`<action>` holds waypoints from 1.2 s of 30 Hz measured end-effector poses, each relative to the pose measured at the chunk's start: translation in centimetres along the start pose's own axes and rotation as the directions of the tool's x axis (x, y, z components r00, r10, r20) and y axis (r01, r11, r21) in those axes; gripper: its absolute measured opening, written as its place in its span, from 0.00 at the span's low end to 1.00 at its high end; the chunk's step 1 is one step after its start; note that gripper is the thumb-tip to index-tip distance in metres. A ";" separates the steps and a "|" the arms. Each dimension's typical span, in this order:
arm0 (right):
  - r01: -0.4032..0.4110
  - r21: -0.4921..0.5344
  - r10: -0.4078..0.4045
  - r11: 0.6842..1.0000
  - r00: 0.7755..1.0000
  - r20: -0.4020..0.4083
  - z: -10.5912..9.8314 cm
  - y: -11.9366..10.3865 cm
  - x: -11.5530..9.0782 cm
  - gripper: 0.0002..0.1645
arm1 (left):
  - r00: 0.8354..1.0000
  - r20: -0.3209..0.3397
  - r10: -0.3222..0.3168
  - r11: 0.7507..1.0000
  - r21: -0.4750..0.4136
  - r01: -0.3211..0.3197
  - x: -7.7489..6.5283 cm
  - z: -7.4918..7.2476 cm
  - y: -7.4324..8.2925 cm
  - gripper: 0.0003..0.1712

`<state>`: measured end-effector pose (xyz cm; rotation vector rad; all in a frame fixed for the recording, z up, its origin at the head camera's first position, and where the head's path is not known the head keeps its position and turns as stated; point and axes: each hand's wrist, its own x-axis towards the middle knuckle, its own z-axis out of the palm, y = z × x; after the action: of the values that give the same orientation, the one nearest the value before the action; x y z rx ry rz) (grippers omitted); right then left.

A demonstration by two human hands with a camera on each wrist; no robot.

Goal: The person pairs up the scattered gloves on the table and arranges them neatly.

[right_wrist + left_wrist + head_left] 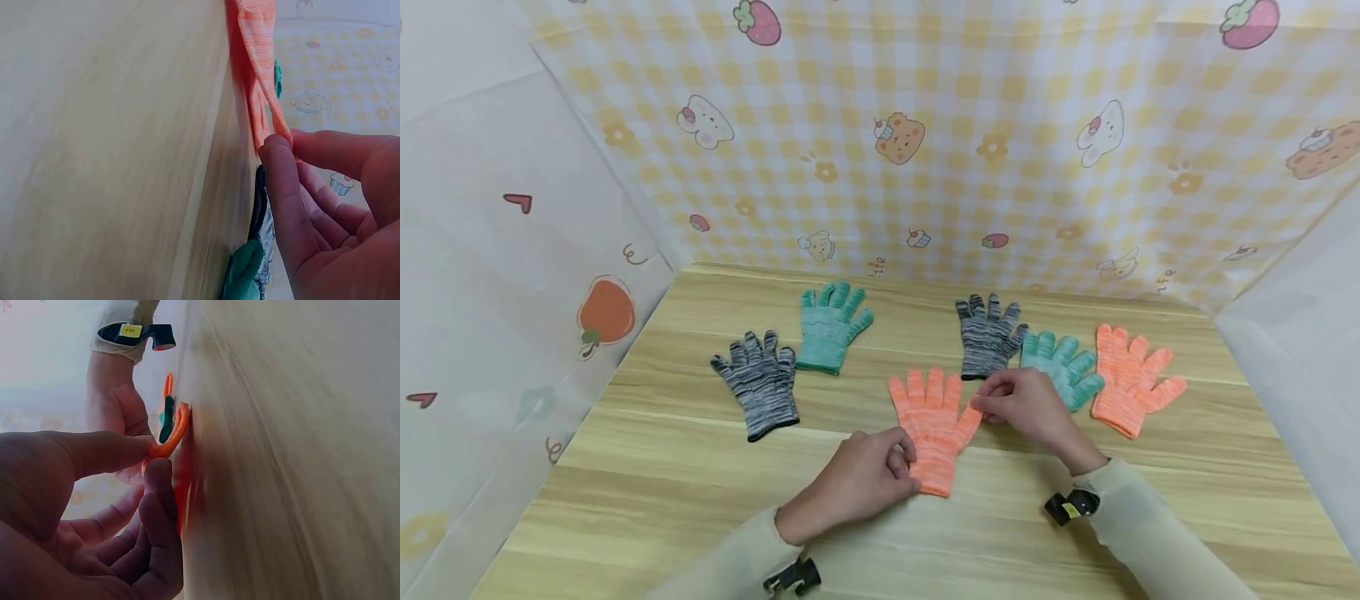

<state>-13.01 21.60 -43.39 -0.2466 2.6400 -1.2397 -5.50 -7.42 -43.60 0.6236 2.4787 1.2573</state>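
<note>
An orange knit glove (931, 425) lies at the middle of the wooden table, fingers pointing away from me. My left hand (868, 475) pinches its cuff at the left corner; the left wrist view shows the orange edge (175, 434) between thumb and forefinger, lifted a little off the wood. My right hand (1026, 408) pinches the tip of the glove's thumb. In the right wrist view that orange thumb (273, 100) is stretched up from the table between my fingertips.
A grey-black glove (758, 385) and a green glove (830, 327) lie at left. Right of the middle are another grey-black glove (988, 333), a green glove (1060, 367) partly behind my right hand, and an orange glove (1133, 379). A checked cloth (940, 200) hangs behind the table.
</note>
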 end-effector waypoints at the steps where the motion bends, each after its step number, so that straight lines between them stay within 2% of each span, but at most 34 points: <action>1: 0.004 -0.009 -0.004 1.000 1.000 -0.006 0.0 0.0 0.1 0.06 | 1.000 0.000 -0.004 1.000 0.007 0.004 0.1 0.0 0.0 0.13; 12: 0.083 -0.103 -0.090 0.991 0.994 -0.068 0.6 0.1 1.1 0.06 | 1.000 -0.001 -0.008 0.999 0.044 0.008 0.7 -0.1 -0.5 0.13; 17: 0.145 -0.188 -0.163 0.971 0.983 -0.082 0.9 0.2 1.1 0.04 | 1.000 0.004 -0.021 0.998 0.057 0.021 0.8 -0.1 -0.5 0.13; 21: 0.159 -0.229 -0.183 0.960 0.979 -0.087 1.1 0.1 1.3 0.05 | 1.000 0.001 -0.021 0.998 0.067 0.021 0.8 -0.1 -0.5 0.13; 29: 0.178 -0.290 -0.214 0.940 0.972 -0.099 1.4 -0.1 1.5 0.06 | 1.000 -0.010 0.009 0.996 0.083 -0.008 1.0 -0.1 -0.5 0.13; 33: 0.177 -0.319 -0.219 0.931 0.970 -0.101 1.5 -0.2 1.7 0.06 | 0.998 -0.021 0.057 0.993 0.108 -0.054 1.3 0.3 -1.6 0.12; 36: 0.175 -0.335 -0.220 0.926 0.970 -0.102 1.5 -0.3 1.8 0.06 | 0.998 -0.023 0.057 0.992 0.115 -0.054 1.3 0.4 -1.7 0.12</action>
<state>-14.32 19.88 -44.35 -0.5097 2.9964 -0.8922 -6.85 -7.40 -45.31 0.7129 2.5862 1.1562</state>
